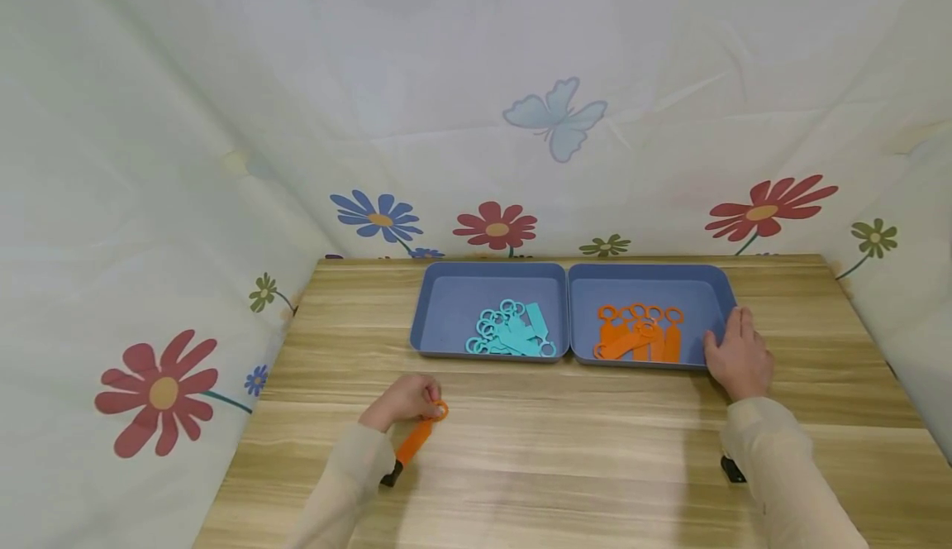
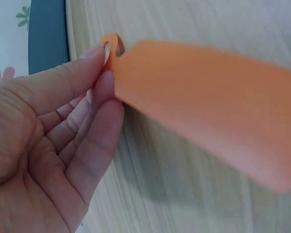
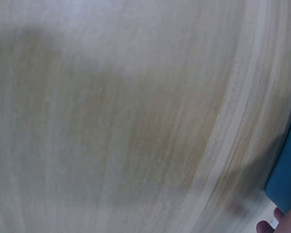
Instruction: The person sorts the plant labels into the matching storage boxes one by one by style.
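Note:
In the head view my left hand is over the table in front of the left tray. It pinches the ring of a flat orange tag, whose wide strip points toward me. The left wrist view shows thumb and fingertips at the ring, with the tag's blade reaching right. My right hand holds the front right corner of the right blue tray, thumb at the rim and fingers along the outer side. Several orange tags lie in that tray. Only fingertips beside the tray show in the right wrist view.
Left of the right tray, and against it, is another blue tray with several turquoise ringed tags heaped at its front right. Both trays stand toward the back of the wooden table. Flower-printed white sheeting hangs behind and at the sides.

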`<state>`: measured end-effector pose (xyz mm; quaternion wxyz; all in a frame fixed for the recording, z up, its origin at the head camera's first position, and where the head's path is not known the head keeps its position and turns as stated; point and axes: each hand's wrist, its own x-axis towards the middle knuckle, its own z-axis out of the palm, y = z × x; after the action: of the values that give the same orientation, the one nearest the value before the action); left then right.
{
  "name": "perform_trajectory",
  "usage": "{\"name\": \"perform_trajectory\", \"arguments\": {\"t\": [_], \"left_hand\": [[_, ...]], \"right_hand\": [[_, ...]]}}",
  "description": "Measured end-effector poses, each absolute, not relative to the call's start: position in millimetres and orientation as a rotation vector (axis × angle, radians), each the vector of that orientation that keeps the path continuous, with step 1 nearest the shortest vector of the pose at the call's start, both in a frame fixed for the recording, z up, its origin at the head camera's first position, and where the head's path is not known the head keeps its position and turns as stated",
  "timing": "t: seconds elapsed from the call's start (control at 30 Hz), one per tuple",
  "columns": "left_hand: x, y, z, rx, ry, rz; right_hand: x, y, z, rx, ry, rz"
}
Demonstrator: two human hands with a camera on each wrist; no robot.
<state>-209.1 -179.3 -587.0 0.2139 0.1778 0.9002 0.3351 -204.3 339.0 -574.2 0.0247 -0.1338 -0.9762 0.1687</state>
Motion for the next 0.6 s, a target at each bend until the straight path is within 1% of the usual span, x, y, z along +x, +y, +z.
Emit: {"name": "perform_trajectory", "arguments": {"t": [0.2,0.6], "left_hand": [[-210.2,-185.2,-590.4,0.311,2.294,1.12],[-208.1,-185.3,-589.4,0.144,2.087,1.286]], "right_hand": [[-204.2,338.5,-573.3,-0.42,-3.022,0.517],[-203.6,337.6,-571.9,-0.425,-3.036,0.533]]}}
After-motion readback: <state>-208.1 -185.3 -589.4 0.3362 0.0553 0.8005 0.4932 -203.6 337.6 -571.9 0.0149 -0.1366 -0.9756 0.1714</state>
